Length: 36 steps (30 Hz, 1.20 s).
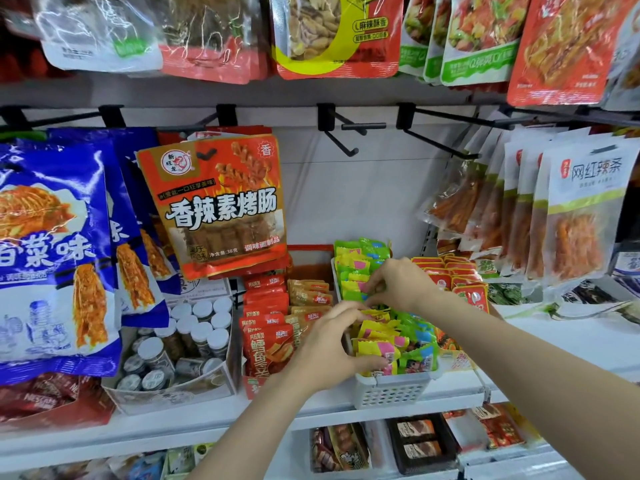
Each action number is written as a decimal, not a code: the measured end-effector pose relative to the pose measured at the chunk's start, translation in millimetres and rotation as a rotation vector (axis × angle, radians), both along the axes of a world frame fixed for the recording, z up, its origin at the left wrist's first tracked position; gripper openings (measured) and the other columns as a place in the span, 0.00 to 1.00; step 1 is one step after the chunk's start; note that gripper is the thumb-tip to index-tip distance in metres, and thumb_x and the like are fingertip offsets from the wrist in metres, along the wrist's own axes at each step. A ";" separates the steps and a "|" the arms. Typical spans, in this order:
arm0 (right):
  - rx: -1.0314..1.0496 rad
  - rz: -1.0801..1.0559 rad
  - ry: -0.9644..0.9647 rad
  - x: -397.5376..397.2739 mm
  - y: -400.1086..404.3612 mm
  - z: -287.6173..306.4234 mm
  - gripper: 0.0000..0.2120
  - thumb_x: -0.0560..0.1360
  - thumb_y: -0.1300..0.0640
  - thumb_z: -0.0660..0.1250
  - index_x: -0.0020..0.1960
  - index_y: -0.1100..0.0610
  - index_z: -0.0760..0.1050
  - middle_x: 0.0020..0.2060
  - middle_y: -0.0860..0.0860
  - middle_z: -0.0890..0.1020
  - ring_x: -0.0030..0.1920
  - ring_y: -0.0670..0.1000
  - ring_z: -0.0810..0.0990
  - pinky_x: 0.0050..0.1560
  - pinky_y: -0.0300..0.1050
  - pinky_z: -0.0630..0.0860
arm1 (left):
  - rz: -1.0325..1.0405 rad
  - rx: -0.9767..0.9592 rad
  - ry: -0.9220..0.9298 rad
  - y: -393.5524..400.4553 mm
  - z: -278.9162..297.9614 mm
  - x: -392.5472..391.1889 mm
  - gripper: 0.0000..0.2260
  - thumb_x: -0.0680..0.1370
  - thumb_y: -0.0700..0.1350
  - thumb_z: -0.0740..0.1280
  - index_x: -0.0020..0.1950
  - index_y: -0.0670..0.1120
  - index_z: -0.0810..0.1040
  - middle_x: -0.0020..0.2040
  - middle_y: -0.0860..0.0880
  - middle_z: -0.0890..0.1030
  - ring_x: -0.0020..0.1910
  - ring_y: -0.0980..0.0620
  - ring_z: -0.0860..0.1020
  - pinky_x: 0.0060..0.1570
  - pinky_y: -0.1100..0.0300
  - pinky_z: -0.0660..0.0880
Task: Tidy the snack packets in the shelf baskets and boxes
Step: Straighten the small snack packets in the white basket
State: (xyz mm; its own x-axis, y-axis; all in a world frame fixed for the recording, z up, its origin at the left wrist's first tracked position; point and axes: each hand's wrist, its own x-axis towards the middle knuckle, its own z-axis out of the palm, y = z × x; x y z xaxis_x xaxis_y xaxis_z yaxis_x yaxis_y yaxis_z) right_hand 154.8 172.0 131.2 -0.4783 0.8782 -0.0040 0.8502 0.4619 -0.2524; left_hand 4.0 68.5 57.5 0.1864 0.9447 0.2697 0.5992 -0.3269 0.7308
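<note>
Two hands work in a white perforated plastic basket [388, 389] that sits on the white shelf [460, 398], packed with small crinkly foil snack packets [388, 341] in yellow, green, pink and blue with serrated ends. Left hand [329, 344] lies over the basket's near left part, fingers curled down into the packets, thumb against a yellow one. Right hand [398, 282] hovers over the middle, its fingers pinching a packet edge among the green ones. Glossy red flat packets [266, 327] stand in rows just left of the basket; beyond them, a cardboard box holds white-capped jars [194, 337]. Shiny bags hang from black hooks above, a red bag [221, 202] among them.
</note>
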 end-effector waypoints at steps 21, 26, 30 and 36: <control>-0.061 -0.207 1.020 66.3 -23.7 119.7 0.10 0.77 0.64 0.67 0.56 0.68 0.75 0.46 0.61 0.82 0.31 0.40 0.82 0.31 0.36 0.79 | 0.217 -0.247 -0.615 0.7 48.7 24.3 0.24 0.77 0.43 0.70 0.70 0.45 0.64 0.61 0.48 0.74 0.61 0.52 0.76 0.52 0.66 0.76; -0.187 -0.243 1.086 71.2 -35.1 128.0 0.11 0.77 0.62 0.68 0.57 0.66 0.75 0.44 0.59 0.83 0.33 0.49 0.82 0.38 0.43 0.82 | 0.107 -0.195 -0.712 -7.7 68.8 28.6 0.20 0.79 0.38 0.67 0.71 0.43 0.71 0.64 0.47 0.78 0.61 0.51 0.78 0.54 0.67 0.76; -0.226 -0.278 1.122 71.6 -38.1 126.9 0.08 0.77 0.63 0.69 0.54 0.65 0.77 0.44 0.60 0.83 0.33 0.50 0.83 0.34 0.43 0.83 | 0.142 -0.200 -0.844 -16.8 75.0 29.8 0.06 0.78 0.36 0.67 0.52 0.34 0.80 0.48 0.38 0.84 0.45 0.45 0.83 0.56 0.49 0.80; -0.155 -0.307 1.114 75.1 -36.5 121.4 0.06 0.76 0.63 0.70 0.51 0.64 0.78 0.40 0.56 0.84 0.32 0.50 0.84 0.33 0.42 0.83 | 0.215 -0.278 -1.000 -22.6 74.2 26.7 0.05 0.76 0.38 0.70 0.45 0.36 0.79 0.31 0.49 0.79 0.30 0.56 0.80 0.37 0.65 0.80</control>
